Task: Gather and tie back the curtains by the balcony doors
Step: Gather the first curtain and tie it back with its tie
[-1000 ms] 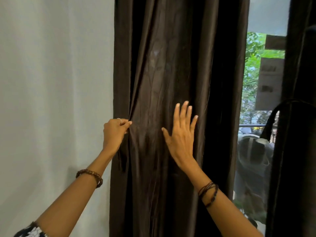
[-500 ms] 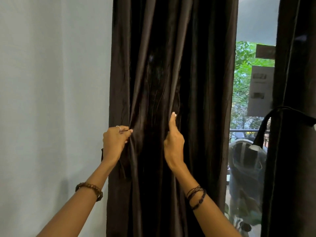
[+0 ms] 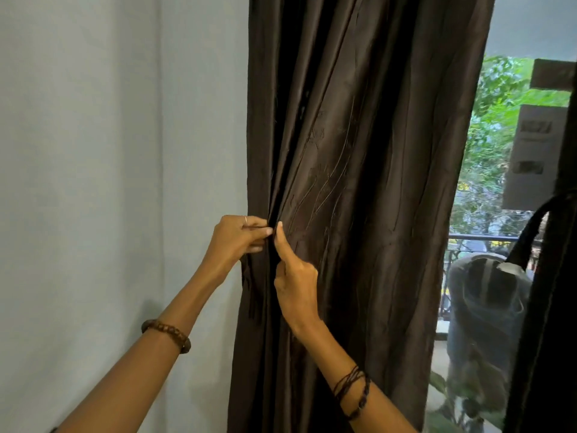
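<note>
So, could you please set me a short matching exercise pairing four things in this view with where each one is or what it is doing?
Things:
1. left hand
2. right hand
3. beaded bracelet
4. cord wristbands

Places or states:
A. wrapped round the right wrist
B. pinches the dark curtain at its wall-side edge
C. worn on the left wrist
D. index finger pointing up along a fold

Pairs: 1-B, 2-D, 3-C, 4-A

The dark brown pleated curtain [image 3: 359,182] is cut off at the top and bottom edges. The right hand [image 3: 295,284] has its curled fingers hidden in a fold (its grip cannot be judged). A second dark curtain [image 3: 549,307] is cropped at the right edge.
</note>
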